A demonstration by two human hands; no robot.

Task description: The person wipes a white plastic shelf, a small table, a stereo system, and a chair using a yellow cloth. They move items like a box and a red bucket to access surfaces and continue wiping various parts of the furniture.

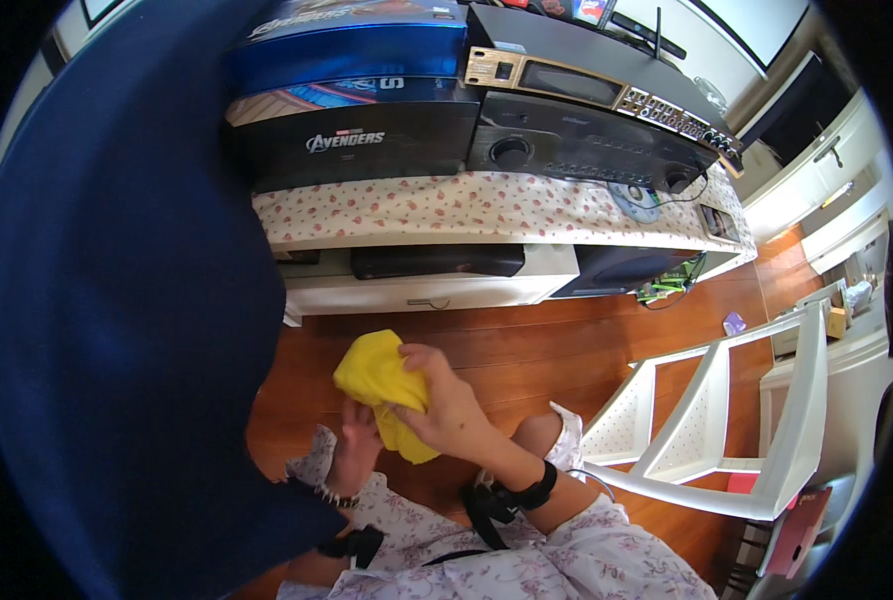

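A yellow cloth [383,375], bunched up, is in front of me above the wooden floor. My right hand [446,409] grips its right side between thumb and fingers. Just below and left of the cloth is my left hand [356,446], palm turned up and fingers apart; its fingertips are partly behind the cloth, and whether they touch it I cannot tell. Black straps are around both forearms. Beyond the hands stands a white cabinet [349,300] with a drawer, its top under a floral cloth [416,210].
A large dark blue fabric [131,322] fills the left side. Boxes [356,142] and a black amplifier [581,142] stand on the cabinet, near a disc [635,201] and a phone-like object [719,223]. A white shelf frame [799,405] is at the right, above the wooden floor [551,345].
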